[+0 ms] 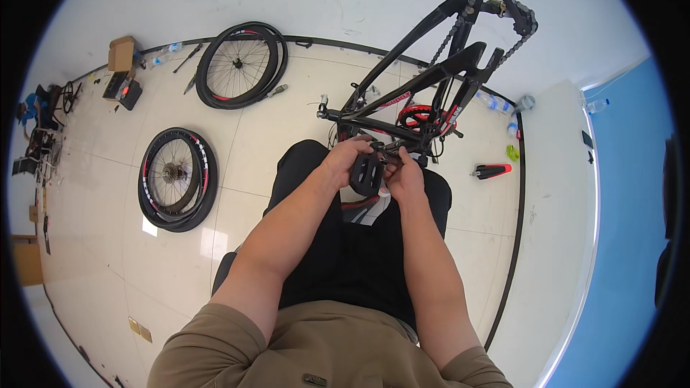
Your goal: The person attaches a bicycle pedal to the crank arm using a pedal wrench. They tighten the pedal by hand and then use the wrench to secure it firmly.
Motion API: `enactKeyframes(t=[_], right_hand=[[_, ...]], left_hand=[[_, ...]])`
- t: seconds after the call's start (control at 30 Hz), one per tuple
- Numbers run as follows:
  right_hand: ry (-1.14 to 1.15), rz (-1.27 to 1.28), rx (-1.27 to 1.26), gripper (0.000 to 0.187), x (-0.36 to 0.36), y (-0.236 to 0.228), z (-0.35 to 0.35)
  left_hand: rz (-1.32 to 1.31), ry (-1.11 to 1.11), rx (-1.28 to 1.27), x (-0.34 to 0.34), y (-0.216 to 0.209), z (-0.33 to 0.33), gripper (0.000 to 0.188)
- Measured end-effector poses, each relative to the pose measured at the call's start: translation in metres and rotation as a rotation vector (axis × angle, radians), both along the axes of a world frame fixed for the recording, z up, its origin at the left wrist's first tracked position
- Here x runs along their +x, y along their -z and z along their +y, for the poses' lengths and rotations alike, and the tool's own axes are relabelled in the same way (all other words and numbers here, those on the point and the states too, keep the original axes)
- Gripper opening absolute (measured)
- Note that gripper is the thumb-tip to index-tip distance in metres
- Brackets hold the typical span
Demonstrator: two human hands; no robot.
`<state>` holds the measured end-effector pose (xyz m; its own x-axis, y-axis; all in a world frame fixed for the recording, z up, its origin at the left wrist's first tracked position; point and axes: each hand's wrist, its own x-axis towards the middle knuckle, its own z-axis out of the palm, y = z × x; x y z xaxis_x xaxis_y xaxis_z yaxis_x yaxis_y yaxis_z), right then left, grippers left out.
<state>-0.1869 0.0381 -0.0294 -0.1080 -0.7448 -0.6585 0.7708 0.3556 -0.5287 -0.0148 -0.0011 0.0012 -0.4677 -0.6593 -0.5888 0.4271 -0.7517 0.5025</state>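
Note:
A black bicycle frame (pixel 402 104) with red markings stands in front of me, its rear dropouts pointing up and its wheels off. My left hand (pixel 346 161) is closed at the black pedal (pixel 366 175), fingers over its upper end beside the crank arm (pixel 390 146). On the other side, my right hand (pixel 405 174) has its thumb and fingers bent together near the crank arm; what they pinch is hidden. Beyond the hands sits a red chainring (pixel 424 121). A chain (pixel 447 42) runs from there up to the rear derailleur (pixel 523 20).
Two wheels with tyres lie on the tiled floor at left, one far (pixel 241 65) and one nearer (pixel 177 179). A cardboard box (pixel 122 54) stands at far left. Right of the frame lie a red-and-black saddle-shaped part (pixel 493 171) and plastic bottles (pixel 494 103) by the wall.

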Motion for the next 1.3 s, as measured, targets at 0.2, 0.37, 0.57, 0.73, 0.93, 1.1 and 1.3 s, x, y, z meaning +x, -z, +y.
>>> enactKeyframes(t=[0.2,0.37,0.57,0.73,0.93,1.1,1.3], right_hand=[[-0.008,-0.027,-0.041,0.021,-0.003,0.005,-0.003],[-0.038,-0.047,-0.041,0.02,-0.004,0.004,-0.002],[-0.015,-0.042,-0.03,0.02,-0.004,0.009,-0.002],[0.04,-0.053,-0.04,0.02,-0.004,0.007,-0.003],[0.026,-0.064,-0.052,0.021,0.001,-0.012,0.001],[0.022,-0.068,-0.068,0.022,0.0,-0.013,0.002],[0.029,-0.069,-0.07,0.02,-0.001,-0.011,0.0]], left_hand=[[0.117,0.08,0.031,0.007,-0.01,-0.003,0.061],[-0.04,0.111,-0.064,0.01,-0.021,0.0,0.058],[-0.22,0.094,-0.178,0.008,-0.013,0.003,0.053],[-0.081,0.07,-0.1,0.007,-0.018,0.003,0.052],[-0.026,0.068,-0.094,0.004,-0.012,0.002,0.058],[-0.044,0.103,-0.155,0.003,-0.008,0.001,0.059],[0.111,0.074,-0.1,0.0,-0.013,0.001,0.057]])
